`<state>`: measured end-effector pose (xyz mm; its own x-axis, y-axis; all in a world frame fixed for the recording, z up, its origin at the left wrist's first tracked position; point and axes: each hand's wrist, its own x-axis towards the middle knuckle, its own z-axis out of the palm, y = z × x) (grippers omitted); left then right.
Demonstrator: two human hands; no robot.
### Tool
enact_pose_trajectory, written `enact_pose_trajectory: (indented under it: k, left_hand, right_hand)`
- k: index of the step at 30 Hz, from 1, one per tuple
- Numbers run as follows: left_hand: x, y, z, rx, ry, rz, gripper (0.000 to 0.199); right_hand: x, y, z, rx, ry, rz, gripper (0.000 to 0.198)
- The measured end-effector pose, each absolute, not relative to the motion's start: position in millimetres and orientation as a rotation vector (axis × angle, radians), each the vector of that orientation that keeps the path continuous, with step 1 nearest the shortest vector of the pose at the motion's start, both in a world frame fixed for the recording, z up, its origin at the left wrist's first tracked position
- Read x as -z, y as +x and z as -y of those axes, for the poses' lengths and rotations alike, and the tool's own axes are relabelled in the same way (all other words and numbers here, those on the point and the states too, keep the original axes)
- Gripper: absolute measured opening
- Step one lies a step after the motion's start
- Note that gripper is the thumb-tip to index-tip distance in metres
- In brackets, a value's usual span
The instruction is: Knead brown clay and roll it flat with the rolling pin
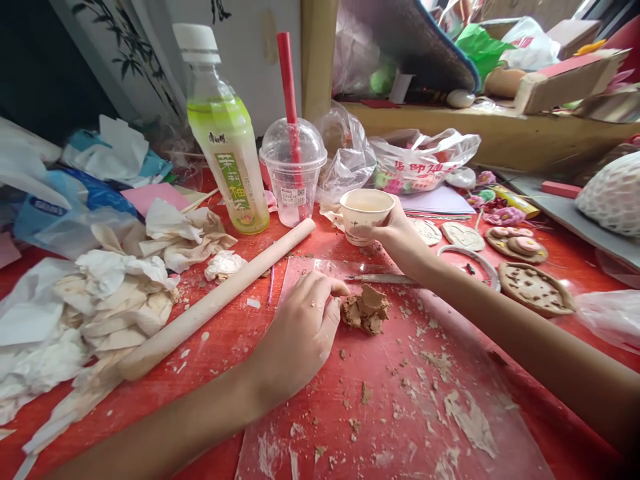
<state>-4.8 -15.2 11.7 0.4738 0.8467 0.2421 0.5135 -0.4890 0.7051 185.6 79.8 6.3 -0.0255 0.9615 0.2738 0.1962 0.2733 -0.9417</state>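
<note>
A small paper cup (367,217) is in the grip of my right hand (395,230), its thumb and fingers around the side. The cup is upright, and a pale inside shows through its mouth. Beside a crumbly lump of brown clay (367,310), my left hand (305,327) rests low over the plastic sheet (400,407), fingers loosely bent and nothing visible in them. Whether its fingertips touch the clay is hard to tell. Behind the lump lies a thin tool (383,279), partly hidden by my right forearm.
A long wooden rolling pin (220,300) slants across the left side, near crumpled tissues (115,300). Behind stand a tea bottle (230,153) and a plastic cup with a red straw (293,167). Decorated clay discs (535,288) and a white ring (493,270) lie at right.
</note>
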Motion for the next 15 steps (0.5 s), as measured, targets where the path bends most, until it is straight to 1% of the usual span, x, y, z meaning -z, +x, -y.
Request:
enact_pose_trajectory:
  k: [8, 10, 13, 15]
  left_hand:
    - [-13, -6, 17, -0.922, 2.161, -1.072, 0.019]
    - [-13, -7, 18, -0.943, 2.181, -1.059, 0.02]
    - [-13, -8, 18, -0.956, 2.222, -1.039, 0.025]
    - [-12, -9, 19, -0.952, 2.24, -1.031, 0.031]
  right_hand:
    - [-13, 200, -62, -0.865, -1.281, 1.51, 0.076]
    - [-17, 203, -42, -0.736, -1.342, 1.533, 0.07]
    - [-24, 202, -2, -0.436, -1.336, 1.599, 0.05]
    - [-27, 199, 23, -0.227, -1.27, 1.768, 0.047]
